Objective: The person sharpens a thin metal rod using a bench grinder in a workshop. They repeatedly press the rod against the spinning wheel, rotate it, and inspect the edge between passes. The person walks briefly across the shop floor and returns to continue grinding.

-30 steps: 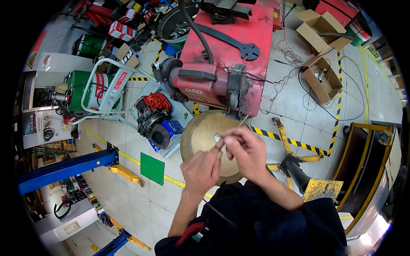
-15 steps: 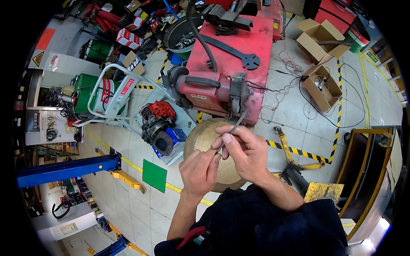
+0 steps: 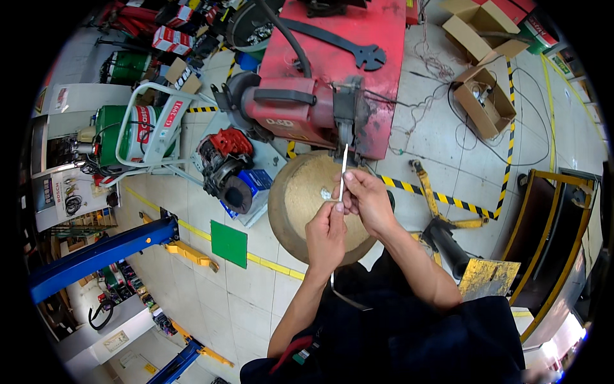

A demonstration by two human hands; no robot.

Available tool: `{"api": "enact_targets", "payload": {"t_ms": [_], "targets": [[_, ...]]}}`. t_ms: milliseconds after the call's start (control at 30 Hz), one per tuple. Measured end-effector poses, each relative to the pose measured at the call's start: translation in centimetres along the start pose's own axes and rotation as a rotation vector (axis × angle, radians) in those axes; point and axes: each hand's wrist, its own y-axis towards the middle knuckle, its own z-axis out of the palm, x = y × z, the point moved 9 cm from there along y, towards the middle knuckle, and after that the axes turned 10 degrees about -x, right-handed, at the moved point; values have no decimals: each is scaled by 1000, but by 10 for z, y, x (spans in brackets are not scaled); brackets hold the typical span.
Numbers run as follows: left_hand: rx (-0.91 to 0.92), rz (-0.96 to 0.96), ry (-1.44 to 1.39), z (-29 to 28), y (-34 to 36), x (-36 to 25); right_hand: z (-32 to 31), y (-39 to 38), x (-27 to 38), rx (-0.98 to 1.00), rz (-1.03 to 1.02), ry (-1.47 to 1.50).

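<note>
Left hand (image 3: 326, 235), right hand (image 3: 371, 201): both pinching slim metal strip (image 3: 344, 171), tip pointing twelve o'clock.
Grinder (image 3: 297, 112): sitting at eleven o'clock, showing pale lettering.

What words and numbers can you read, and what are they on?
I won't copy writing, but here's where it is:
Red grinder: pale letters.
Green drum: white letters on red.
Pale trolley: a red label.
Red-and-white boxes: too small to read.
Metal strip: none visible.
</note>
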Motion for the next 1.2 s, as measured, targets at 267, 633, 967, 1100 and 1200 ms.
{"api": "enact_targets", "payload": {"t_ms": [267,633,967,1100,1200], "targets": [[-119,309,467,6,3,-33,-7,12,-14,-33,53,79],[-163,238,472,9,9,-29,-3,20,-21,-55,109,143],[-155,219,490,9,15,-22,-3,24,-22,-54,94,140],[-152,226,485,10,20,-24,-3,28,-19,-58,83,146],[-152,214,478,11,22,-25,-4,31,-21,-50,76,153]]}}
